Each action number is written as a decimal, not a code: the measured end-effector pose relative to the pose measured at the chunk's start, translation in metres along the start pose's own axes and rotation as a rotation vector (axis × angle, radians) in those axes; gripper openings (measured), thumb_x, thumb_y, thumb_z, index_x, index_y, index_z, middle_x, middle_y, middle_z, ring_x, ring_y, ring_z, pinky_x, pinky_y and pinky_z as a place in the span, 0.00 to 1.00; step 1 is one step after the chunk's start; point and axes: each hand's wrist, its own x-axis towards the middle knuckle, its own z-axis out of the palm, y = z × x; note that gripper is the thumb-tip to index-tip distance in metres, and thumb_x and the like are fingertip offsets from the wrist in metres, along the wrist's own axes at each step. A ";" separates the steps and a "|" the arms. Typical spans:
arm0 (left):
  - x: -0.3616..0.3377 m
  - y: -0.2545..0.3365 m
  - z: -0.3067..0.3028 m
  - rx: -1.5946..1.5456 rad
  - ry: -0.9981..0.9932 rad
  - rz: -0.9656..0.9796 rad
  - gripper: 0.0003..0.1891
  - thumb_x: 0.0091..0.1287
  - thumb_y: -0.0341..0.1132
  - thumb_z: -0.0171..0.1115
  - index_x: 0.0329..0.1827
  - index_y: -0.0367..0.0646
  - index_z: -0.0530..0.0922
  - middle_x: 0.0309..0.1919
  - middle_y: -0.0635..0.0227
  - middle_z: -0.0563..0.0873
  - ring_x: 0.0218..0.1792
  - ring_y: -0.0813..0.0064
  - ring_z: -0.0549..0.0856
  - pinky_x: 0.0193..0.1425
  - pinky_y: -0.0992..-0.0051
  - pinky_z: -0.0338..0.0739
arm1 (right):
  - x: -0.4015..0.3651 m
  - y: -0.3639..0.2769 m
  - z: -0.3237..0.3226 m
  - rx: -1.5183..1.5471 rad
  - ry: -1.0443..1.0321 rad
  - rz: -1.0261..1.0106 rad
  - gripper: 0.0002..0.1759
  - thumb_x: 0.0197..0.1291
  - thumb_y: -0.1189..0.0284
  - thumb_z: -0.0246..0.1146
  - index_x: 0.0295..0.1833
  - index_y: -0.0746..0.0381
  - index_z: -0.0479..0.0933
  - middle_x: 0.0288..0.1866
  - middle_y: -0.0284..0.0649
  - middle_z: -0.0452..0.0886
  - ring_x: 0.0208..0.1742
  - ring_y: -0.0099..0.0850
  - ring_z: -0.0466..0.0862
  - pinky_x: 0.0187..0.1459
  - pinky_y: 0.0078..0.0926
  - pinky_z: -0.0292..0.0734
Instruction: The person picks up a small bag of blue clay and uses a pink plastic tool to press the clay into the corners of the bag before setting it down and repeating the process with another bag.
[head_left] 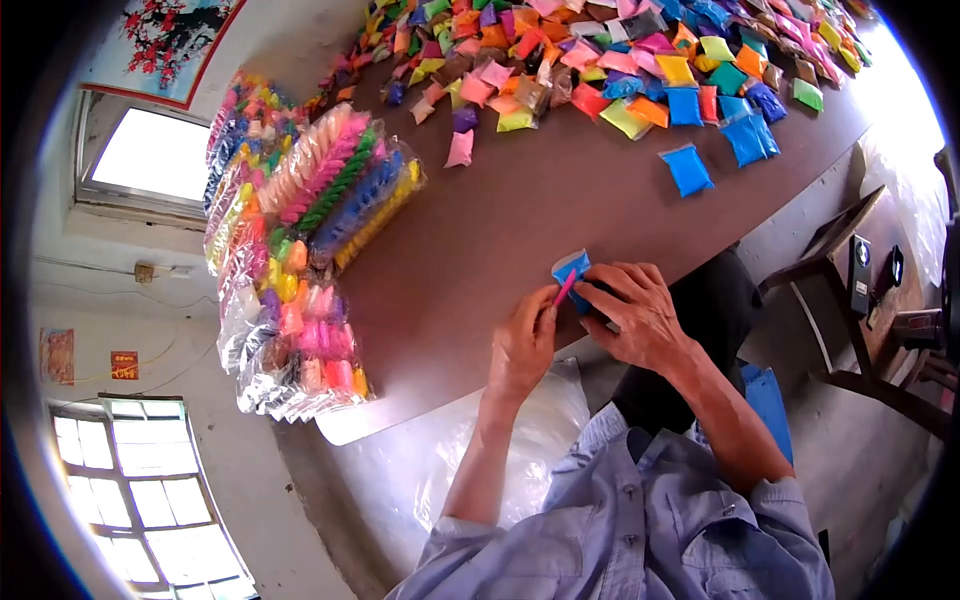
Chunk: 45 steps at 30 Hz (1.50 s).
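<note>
My left hand pinches a thin pink stick at the near edge of the brown table. The stick's tip touches a small blue packet. My right hand grips that blue packet from the right side, fingers curled over it. Both hands sit close together at the table's near edge. Another blue packet lies alone further out on the table.
Several small coloured packets cover the far part of the table. Clear bags of packed coloured items are stacked at the left. A white plastic bag hangs below the table edge. A wooden stool stands at the right.
</note>
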 end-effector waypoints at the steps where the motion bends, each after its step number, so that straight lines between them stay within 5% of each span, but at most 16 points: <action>1: 0.002 0.001 0.005 0.000 -0.014 0.049 0.09 0.76 0.26 0.67 0.56 0.40 0.86 0.38 0.52 0.89 0.36 0.54 0.91 0.41 0.63 0.84 | -0.001 0.000 -0.001 0.003 0.004 -0.006 0.24 0.52 0.73 0.79 0.57 0.55 0.85 0.66 0.35 0.82 0.65 0.39 0.84 0.65 0.43 0.74; 4: 0.009 0.009 0.011 0.023 0.007 -0.091 0.06 0.74 0.28 0.71 0.50 0.37 0.89 0.41 0.56 0.92 0.36 0.69 0.91 0.42 0.69 0.85 | 0.000 0.000 -0.002 0.002 0.008 -0.012 0.23 0.52 0.73 0.79 0.56 0.56 0.86 0.65 0.35 0.82 0.64 0.38 0.85 0.65 0.42 0.75; 10: 0.043 -0.001 0.014 0.107 0.070 -0.061 0.05 0.72 0.30 0.73 0.43 0.37 0.90 0.34 0.58 0.91 0.31 0.71 0.88 0.38 0.69 0.82 | 0.001 0.006 0.007 -0.021 0.072 -0.040 0.20 0.51 0.72 0.80 0.52 0.56 0.87 0.63 0.35 0.83 0.60 0.37 0.87 0.62 0.40 0.77; 17: 0.057 0.000 -0.001 0.090 0.002 -0.050 0.05 0.71 0.31 0.74 0.43 0.38 0.90 0.33 0.60 0.90 0.30 0.70 0.87 0.37 0.69 0.81 | -0.003 0.010 0.014 -0.003 0.156 -0.050 0.20 0.51 0.72 0.79 0.52 0.55 0.88 0.61 0.35 0.85 0.59 0.36 0.87 0.60 0.40 0.78; 20: 0.050 0.011 0.007 0.071 -0.056 0.121 0.05 0.71 0.31 0.74 0.43 0.39 0.90 0.34 0.60 0.90 0.30 0.67 0.87 0.37 0.68 0.81 | -0.001 0.008 0.014 0.010 0.162 -0.042 0.20 0.50 0.73 0.79 0.52 0.55 0.89 0.61 0.36 0.86 0.59 0.36 0.87 0.60 0.40 0.78; 26: 0.070 0.017 0.019 0.226 -0.125 0.034 0.06 0.72 0.33 0.72 0.42 0.39 0.90 0.36 0.57 0.90 0.31 0.62 0.88 0.39 0.65 0.82 | 0.001 0.008 0.011 0.010 0.152 -0.063 0.21 0.50 0.74 0.78 0.53 0.56 0.87 0.60 0.36 0.86 0.58 0.38 0.88 0.60 0.39 0.78; 40: 0.051 -0.001 -0.006 0.069 -0.023 -0.115 0.10 0.73 0.37 0.75 0.43 0.37 0.90 0.29 0.65 0.90 0.31 0.79 0.85 0.39 0.74 0.80 | -0.004 0.008 0.012 0.023 0.134 -0.001 0.24 0.49 0.72 0.79 0.55 0.56 0.86 0.59 0.36 0.86 0.61 0.40 0.86 0.62 0.41 0.77; 45: 0.023 -0.013 -0.012 0.064 0.063 -0.248 0.07 0.70 0.34 0.76 0.42 0.38 0.91 0.35 0.60 0.93 0.35 0.67 0.90 0.43 0.67 0.83 | 0.001 0.006 0.013 0.005 0.168 0.009 0.24 0.48 0.73 0.80 0.53 0.56 0.85 0.60 0.37 0.84 0.60 0.40 0.86 0.61 0.41 0.78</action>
